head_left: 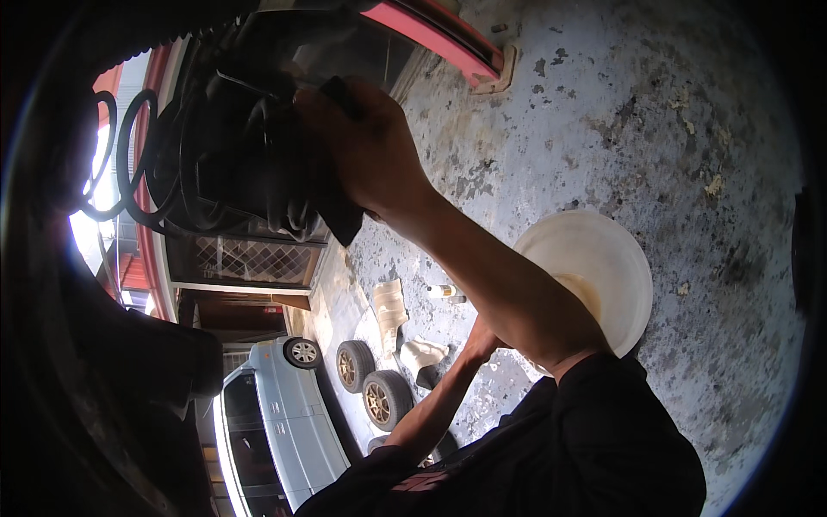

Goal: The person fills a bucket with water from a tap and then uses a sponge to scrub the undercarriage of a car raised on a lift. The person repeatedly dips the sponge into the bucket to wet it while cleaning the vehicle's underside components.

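Note:
My right hand reaches up into a car's wheel arch and grips a black cloth, pressing it against dark parts beside a black coil spring. The car's red body edge runs just above the hand. My left hand rests lower down on the stained concrete floor, holding nothing, close to a crumpled white rag. My black sleeve fills the bottom right.
A round white basin lies on the floor behind my right forearm. A small bottle and a pale mat lie farther off. Two loose wheels stand near a silver car.

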Action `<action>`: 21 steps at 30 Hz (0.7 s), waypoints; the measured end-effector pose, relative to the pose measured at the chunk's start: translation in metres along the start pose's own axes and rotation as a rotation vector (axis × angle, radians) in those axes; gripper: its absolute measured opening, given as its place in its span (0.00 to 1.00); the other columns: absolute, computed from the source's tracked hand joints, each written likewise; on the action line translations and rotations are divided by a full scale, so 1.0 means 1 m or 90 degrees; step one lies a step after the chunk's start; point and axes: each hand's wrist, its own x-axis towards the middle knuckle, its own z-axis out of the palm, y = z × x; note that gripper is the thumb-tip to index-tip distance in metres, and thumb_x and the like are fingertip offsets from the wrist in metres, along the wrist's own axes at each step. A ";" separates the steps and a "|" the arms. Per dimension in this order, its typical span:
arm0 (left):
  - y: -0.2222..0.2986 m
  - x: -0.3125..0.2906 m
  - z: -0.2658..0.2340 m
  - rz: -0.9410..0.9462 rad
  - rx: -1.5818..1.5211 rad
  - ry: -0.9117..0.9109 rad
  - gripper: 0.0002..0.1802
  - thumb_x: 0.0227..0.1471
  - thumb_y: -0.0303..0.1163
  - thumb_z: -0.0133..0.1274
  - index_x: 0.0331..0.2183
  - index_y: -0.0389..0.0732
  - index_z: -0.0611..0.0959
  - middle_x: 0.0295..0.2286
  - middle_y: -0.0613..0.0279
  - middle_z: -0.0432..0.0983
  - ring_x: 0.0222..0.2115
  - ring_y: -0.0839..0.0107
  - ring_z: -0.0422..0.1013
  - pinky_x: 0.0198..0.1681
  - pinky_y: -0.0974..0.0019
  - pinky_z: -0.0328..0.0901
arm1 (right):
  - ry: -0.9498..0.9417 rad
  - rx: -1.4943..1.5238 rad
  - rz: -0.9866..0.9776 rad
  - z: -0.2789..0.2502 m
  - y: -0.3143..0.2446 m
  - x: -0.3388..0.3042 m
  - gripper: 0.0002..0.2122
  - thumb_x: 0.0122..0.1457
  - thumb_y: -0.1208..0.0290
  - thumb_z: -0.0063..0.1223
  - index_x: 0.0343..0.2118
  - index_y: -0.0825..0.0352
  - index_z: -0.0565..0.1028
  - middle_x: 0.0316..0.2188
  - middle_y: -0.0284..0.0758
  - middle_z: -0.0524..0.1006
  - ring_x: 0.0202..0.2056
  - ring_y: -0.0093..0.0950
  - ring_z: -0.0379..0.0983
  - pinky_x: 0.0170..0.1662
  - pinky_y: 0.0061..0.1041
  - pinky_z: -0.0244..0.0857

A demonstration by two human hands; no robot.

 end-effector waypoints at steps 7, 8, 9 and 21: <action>-0.002 -0.004 -0.006 0.009 0.018 -0.010 0.31 0.50 0.45 0.51 0.48 0.29 0.69 0.42 0.45 0.71 0.36 0.58 0.74 0.35 0.58 0.72 | 0.018 -0.020 -0.084 0.003 0.018 -0.021 0.11 0.59 0.68 0.53 0.40 0.70 0.71 0.31 0.34 0.75 0.36 0.21 0.71 0.42 0.22 0.64; -0.002 -0.004 -0.008 0.009 0.022 -0.013 0.31 0.50 0.45 0.51 0.48 0.29 0.69 0.42 0.45 0.71 0.36 0.58 0.74 0.35 0.58 0.72 | 0.015 -0.048 -0.105 0.004 0.015 -0.014 0.12 0.59 0.68 0.54 0.41 0.70 0.71 0.32 0.34 0.75 0.37 0.22 0.71 0.43 0.22 0.64; -0.002 -0.001 -0.009 0.011 0.026 -0.015 0.31 0.50 0.45 0.51 0.48 0.29 0.69 0.42 0.45 0.71 0.36 0.58 0.74 0.35 0.58 0.72 | 0.022 0.004 -0.085 0.004 0.017 -0.017 0.12 0.59 0.67 0.54 0.41 0.69 0.71 0.33 0.34 0.75 0.38 0.22 0.71 0.43 0.23 0.64; -0.011 -0.002 -0.041 0.044 0.066 -0.054 0.30 0.50 0.45 0.51 0.47 0.30 0.71 0.42 0.44 0.71 0.37 0.59 0.73 0.36 0.58 0.72 | 0.083 -0.017 -0.136 0.017 0.027 -0.059 0.09 0.61 0.67 0.51 0.36 0.68 0.71 0.27 0.28 0.74 0.30 0.14 0.69 0.34 0.15 0.65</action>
